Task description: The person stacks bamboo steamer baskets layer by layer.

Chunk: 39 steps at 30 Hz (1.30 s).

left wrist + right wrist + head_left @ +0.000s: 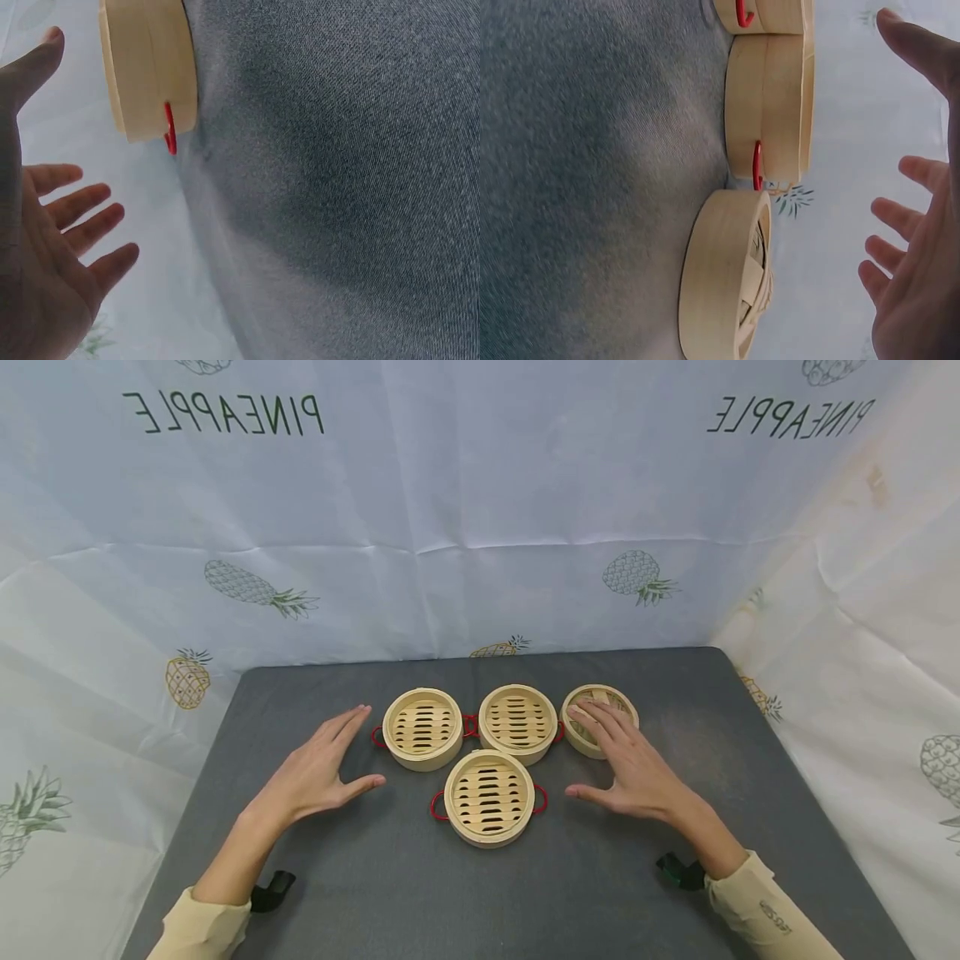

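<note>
Three small round bamboo steamer baskets with slatted bottoms and red handles sit on a dark grey table: a left basket (423, 760), a middle basket (517, 720) and a front basket (489, 839). To the right of the middle one lies a woven bamboo steamer lid (716, 270). My left hand (318, 772) is held left of the left basket, fingers and thumb spread, holding nothing. Fingers extended, my right hand (626, 764) covers part of the lid in the head view; the right wrist view shows a gap between them.
The grey table (480, 910) ends at a back edge against a white curtain (465, 593) printed with pineapples. More curtain hangs along both sides. A dark wrist device (273, 891) sits below the left wrist, another (681, 871) by the right cuff.
</note>
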Tool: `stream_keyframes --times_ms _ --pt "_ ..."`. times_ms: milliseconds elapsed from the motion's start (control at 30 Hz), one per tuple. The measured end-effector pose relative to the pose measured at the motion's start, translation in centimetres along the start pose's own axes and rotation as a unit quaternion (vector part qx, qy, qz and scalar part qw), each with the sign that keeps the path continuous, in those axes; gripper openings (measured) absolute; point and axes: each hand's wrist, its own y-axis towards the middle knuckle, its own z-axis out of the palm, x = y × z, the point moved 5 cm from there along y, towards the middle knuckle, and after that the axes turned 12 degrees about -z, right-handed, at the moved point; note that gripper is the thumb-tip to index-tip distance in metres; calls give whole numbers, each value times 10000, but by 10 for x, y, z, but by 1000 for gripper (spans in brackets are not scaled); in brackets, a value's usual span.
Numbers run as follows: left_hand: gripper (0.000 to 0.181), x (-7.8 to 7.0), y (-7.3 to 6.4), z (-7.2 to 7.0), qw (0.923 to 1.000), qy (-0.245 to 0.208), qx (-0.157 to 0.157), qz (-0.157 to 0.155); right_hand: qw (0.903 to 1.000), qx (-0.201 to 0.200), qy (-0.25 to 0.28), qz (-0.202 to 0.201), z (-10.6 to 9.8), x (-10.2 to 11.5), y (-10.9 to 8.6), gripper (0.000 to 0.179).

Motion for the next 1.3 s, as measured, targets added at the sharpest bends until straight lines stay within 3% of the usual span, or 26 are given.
stream_keyframes --times_ms 567,967,1300 --pt "105 6 12 21 9952 -645 583 -449 9943 17 1060 -52 20 14 -3 109" --pt "99 9 26 35 9916 -1089 595 -352 9827 2 1845 173 35 27 -1 106" --pt "92 8 38 44 9881 -1489 372 36 9771 130 2107 260 52 36 -1 105"
